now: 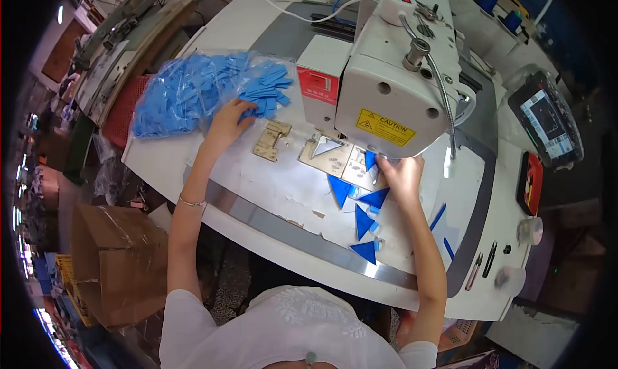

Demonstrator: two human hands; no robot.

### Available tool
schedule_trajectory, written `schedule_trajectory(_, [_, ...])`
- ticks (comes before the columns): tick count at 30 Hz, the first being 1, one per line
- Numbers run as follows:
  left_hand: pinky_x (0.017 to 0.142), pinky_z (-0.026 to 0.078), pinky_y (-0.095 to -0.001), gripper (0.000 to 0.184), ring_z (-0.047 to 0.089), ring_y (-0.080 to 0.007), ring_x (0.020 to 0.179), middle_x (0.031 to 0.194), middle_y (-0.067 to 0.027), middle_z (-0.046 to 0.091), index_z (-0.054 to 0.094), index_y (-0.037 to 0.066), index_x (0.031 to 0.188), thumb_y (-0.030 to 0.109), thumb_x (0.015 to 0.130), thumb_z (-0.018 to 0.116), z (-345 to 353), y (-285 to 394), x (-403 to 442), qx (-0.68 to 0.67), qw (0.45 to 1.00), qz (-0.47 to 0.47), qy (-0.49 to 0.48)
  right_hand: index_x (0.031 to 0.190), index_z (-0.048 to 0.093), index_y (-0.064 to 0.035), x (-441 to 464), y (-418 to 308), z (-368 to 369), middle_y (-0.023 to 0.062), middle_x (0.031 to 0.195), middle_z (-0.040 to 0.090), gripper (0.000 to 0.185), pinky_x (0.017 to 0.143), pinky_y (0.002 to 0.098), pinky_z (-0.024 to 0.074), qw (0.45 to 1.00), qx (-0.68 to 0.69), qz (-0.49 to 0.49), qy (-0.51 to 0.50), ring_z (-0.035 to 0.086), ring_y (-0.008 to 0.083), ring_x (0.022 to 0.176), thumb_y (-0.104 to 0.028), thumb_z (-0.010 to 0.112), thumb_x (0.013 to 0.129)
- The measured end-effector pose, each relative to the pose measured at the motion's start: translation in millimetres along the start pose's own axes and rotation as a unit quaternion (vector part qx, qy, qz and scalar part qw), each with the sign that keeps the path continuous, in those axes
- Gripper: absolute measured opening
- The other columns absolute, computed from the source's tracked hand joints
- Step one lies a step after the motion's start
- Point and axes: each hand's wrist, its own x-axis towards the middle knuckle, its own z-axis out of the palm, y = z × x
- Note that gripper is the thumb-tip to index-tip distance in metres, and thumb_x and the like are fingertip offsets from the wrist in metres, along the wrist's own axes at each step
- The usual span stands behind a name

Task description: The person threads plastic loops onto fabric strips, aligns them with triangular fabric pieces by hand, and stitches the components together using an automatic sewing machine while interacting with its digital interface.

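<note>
My left hand (pixel 230 119) reaches to the near edge of a loose pile of light blue fabric strips (pixel 267 85). Its thumb and fingers are apart, and no strip shows between them. Under the sewing machine head (pixel 396 105), my right hand (pixel 403 176) has its fingertips closed at a dark blue triangle (pixel 370 160), which lies over a marked template plate (pixel 357 170); part of the fingers is hidden by the machine. Several more dark blue fabric triangles (pixel 364 221) with small light blue tabs trail down the table in front of that hand.
A clear plastic bag of blue strips (pixel 183 95) lies at the left. Beside the plate sits a notched tan template (pixel 271 140). A control screen (pixel 547 121), a red tray (pixel 530 183) and a pen-like tool (pixel 490 259) are at the right. A cardboard box (pixel 119 259) stands below left.
</note>
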Motion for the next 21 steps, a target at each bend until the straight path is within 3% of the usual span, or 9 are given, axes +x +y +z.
schedule_trajectory(3, [0.08, 0.044, -0.0349, 0.029, 0.055, -0.0304, 0.095, 0.102, -0.0111, 0.057, 0.062, 0.008, 0.102, 0.004, 0.074, 0.064, 5, -2, 8, 0.027, 0.997, 0.078, 0.01, 0.082, 0.063, -0.0017, -4, 19, -7, 0.0056, 0.074, 0.059, 0.019, 0.063, 0.029, 0.0438, 0.951, 0.206, 0.229, -0.028, 0.053, 0.015, 0.069, -0.016, 0.07, 0.07])
schedule_trajectory(4, [0.08, 0.045, -0.0347, 0.03, 0.056, -0.0302, 0.094, 0.103, -0.0111, 0.057, 0.061, 0.008, 0.103, 0.003, 0.073, 0.064, 8, -3, 12, 0.037, 0.992, 0.119, 0.014, 0.078, 0.061, -0.0016, -1, 4, -28, 0.0014, 0.067, 0.057, 0.015, 0.057, 0.0226, 0.0414, 0.953, 0.2, 0.229, -0.012, 0.051, 0.0083, 0.06, -0.012, 0.07, 0.073])
schedule_trajectory(6, [0.078, 0.046, -0.0353, 0.033, 0.056, -0.03, 0.093, 0.103, -0.0113, 0.056, 0.06, 0.009, 0.104, 0.002, 0.072, 0.065, 12, -11, 21, 0.032, 0.991, 0.128, -0.019, 0.08, 0.062, -0.0011, -12, 28, -39, 0.0006, 0.068, 0.059, 0.016, 0.056, 0.0202, 0.0406, 0.935, 0.272, 0.225, -0.025, 0.052, 0.0067, 0.059, -0.011, 0.072, 0.074])
schedule_trajectory(8, [0.075, 0.047, -0.0342, 0.033, 0.057, -0.0281, 0.089, 0.099, -0.0111, 0.056, 0.061, 0.009, 0.102, 0.003, 0.07, 0.067, 14, -16, 30, 0.007, 0.994, 0.091, -0.06, 0.08, 0.062, -0.0034, -24, 17, -67, -0.0008, 0.07, 0.061, 0.01, 0.057, 0.0186, 0.0424, 0.905, 0.317, 0.242, -0.148, 0.053, 0.0046, 0.062, -0.009, 0.07, 0.078])
schedule_trajectory(10, [0.071, 0.047, -0.0318, 0.028, 0.059, -0.025, 0.084, 0.092, -0.0101, 0.058, 0.064, 0.007, 0.097, 0.004, 0.069, 0.068, 10, -15, 36, -0.009, 0.994, 0.046, -0.094, 0.088, 0.064, -0.0046, -41, 1, -74, -0.0002, 0.082, 0.062, 0.013, 0.065, 0.0205, 0.0434, 0.877, 0.362, 0.232, -0.216, 0.054, 0.0056, 0.072, -0.009, 0.07, 0.077])
schedule_trajectory(12, [0.068, 0.048, -0.0296, 0.024, 0.061, -0.0223, 0.079, 0.086, -0.0089, 0.061, 0.066, 0.005, 0.093, 0.005, 0.069, 0.07, 5, -16, 39, 0.003, 0.993, 0.041, -0.108, 0.091, 0.065, -0.0062, -53, -5, -78, 0.0017, 0.087, 0.06, 0.019, 0.068, 0.0261, 0.0438, 0.966, 0.18, 0.083, -0.167, 0.054, 0.0127, 0.078, -0.009, 0.072, 0.073])
schedule_trajectory(15, [0.067, 0.048, -0.0277, 0.018, 0.063, -0.0196, 0.072, 0.079, -0.0078, 0.065, 0.067, 0.003, 0.089, 0.007, 0.072, 0.07, 12, -35, 40, -0.069, 0.995, 0.027, -0.063, 0.093, 0.065, -0.0071, -63, 5, -79, 0.0056, 0.088, 0.058, 0.026, 0.07, 0.0312, 0.0436, 0.983, 0.024, -0.115, -0.138, 0.053, 0.0212, 0.081, -0.009, 0.074, 0.068])
schedule_trajectory(18, [0.067, 0.048, -0.0268, 0.016, 0.064, -0.0162, 0.073, 0.08, -0.0082, 0.067, 0.067, 0.002, 0.091, 0.008, 0.076, 0.068, 10, -25, 32, -0.05, 0.998, 0.02, 0.019, 0.092, 0.065, -0.0061, -78, 17, -64, 0.008, 0.085, 0.057, 0.026, 0.068, 0.0328, 0.0442, 0.977, 0.004, -0.187, -0.099, 0.053, 0.0251, 0.079, -0.008, 0.073, 0.068])
schedule_trajectory(21, [0.066, 0.049, -0.0237, 0.015, 0.063, -0.0133, 0.074, 0.086, -0.0098, 0.067, 0.063, -0.001, 0.093, 0.011, 0.085, 0.062, 0, 14, 13, -0.111, 0.987, -0.05, 0.105, 0.091, 0.065, -0.004, -77, 19, -59, 0.0085, 0.08, 0.057, 0.02, 0.065, 0.0316, 0.0448, 0.974, -0.025, -0.218, -0.057, 0.054, 0.0252, 0.073, -0.004, 0.069, 0.071])
